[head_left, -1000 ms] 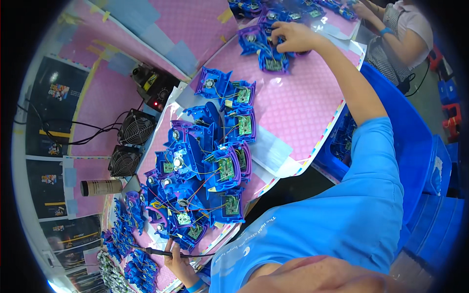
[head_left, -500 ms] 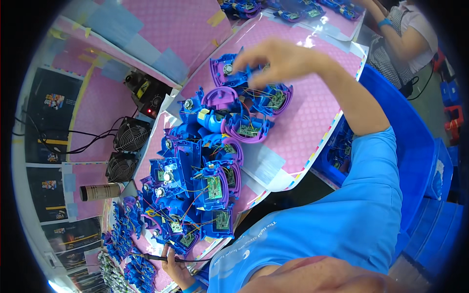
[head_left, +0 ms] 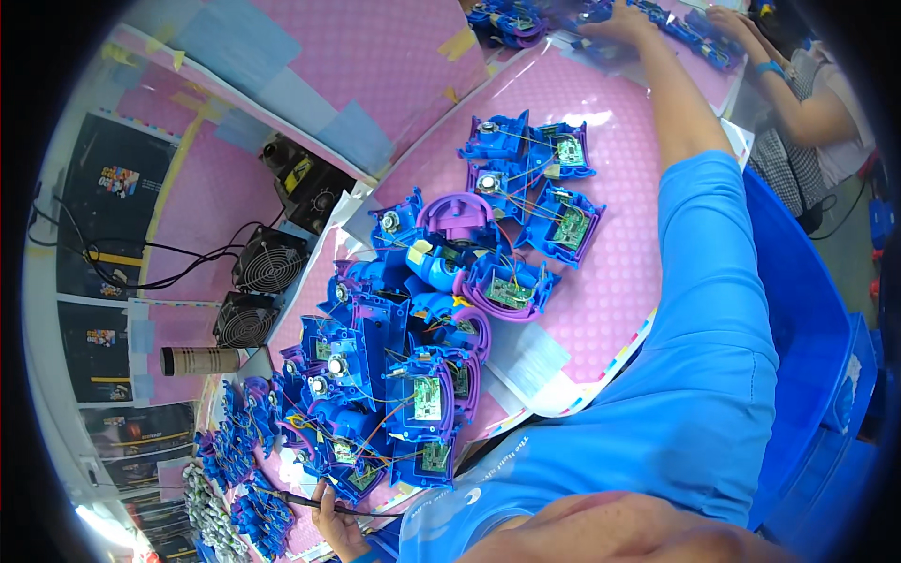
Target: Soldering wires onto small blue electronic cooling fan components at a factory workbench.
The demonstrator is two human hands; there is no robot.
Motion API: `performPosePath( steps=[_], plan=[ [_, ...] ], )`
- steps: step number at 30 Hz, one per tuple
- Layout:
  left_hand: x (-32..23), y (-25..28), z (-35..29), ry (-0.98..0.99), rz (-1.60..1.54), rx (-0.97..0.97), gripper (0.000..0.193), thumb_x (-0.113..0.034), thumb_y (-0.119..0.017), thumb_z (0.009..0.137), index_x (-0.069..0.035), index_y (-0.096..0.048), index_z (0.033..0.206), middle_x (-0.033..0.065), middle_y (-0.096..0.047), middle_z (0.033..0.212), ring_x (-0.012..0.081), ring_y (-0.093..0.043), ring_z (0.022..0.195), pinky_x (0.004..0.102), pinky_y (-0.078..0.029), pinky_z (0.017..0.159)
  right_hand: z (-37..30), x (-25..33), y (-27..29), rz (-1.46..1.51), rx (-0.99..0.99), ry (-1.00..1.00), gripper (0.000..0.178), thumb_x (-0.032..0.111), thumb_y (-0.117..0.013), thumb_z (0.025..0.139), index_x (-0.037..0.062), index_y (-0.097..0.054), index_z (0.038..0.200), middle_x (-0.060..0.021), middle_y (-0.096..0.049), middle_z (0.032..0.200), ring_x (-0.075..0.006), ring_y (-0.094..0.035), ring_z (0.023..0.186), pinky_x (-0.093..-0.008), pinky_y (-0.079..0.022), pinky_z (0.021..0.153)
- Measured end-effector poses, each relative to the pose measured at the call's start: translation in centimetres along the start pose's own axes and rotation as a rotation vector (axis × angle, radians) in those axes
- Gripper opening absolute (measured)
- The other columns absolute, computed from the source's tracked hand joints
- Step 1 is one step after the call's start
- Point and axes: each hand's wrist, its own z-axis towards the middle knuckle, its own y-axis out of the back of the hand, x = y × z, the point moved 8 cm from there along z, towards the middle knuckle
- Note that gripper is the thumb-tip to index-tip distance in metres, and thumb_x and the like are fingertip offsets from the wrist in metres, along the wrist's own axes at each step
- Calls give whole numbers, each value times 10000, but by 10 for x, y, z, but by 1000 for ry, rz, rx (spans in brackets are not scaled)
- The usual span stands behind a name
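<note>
My left hand (head_left: pixel 340 527) is closed round a soldering iron (head_left: pixel 291 497) with a black cable, at the near end of the bench. My right hand (head_left: pixel 621 26) reaches to the far end, fingers apart over blue plastic housings (head_left: pixel 690 38) that lie there; it is somewhat blurred. Between my hands, opened blue and purple housings with green circuit boards (head_left: pixel 427 399), round silver parts and thin wires crowd the bench. Two opened housings (head_left: pixel 568 223) lie at the far side of this group.
The bench has a pink patterned cover (head_left: pixel 610 122). Two black fans (head_left: pixel 267 258), a dark device with a knob (head_left: pixel 314 192) and a brown cylinder (head_left: pixel 202 361) stand along the left. A blue bin (head_left: pixel 798 281) is at my right. Another person's arm (head_left: pixel 784 94) is at the far right.
My right hand has moved away from the opened housings to the far end of the bench. The far housings now lie uncovered, spread out. My left hand keeps the soldering iron.
</note>
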Motion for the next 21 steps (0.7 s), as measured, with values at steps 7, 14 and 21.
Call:
performPosePath(
  steps=[7,14,21],
  plan=[
    [-13,-10,-10,-99,-5,5,306,-95,-686,907,27,-719,1185,-19,-610,742,12,-456,572,166,-329,501,36,-17,-10,144,282,182,1304,446,-996,511,47,-350,1571,-230,-554,1476,-348,-551,1351,-432,-470,1113],
    [-13,-12,-16,49,-128,-63,286,-71,-682,922,3,-696,1198,-45,-575,688,18,-410,461,189,-260,400,31,-9,-7,142,289,275,1309,418,-994,550,75,-302,1607,-213,-459,1567,-330,-479,1422,-411,-410,1172],
    [-7,-12,-12,130,-160,34,284,-16,-695,923,4,-677,1206,-54,-556,665,6,-403,438,187,-225,351,28,-9,-12,219,286,222,1331,402,-974,575,99,-224,1633,-243,-479,1538,-325,-511,1391,-405,-451,1132]
  ],
)
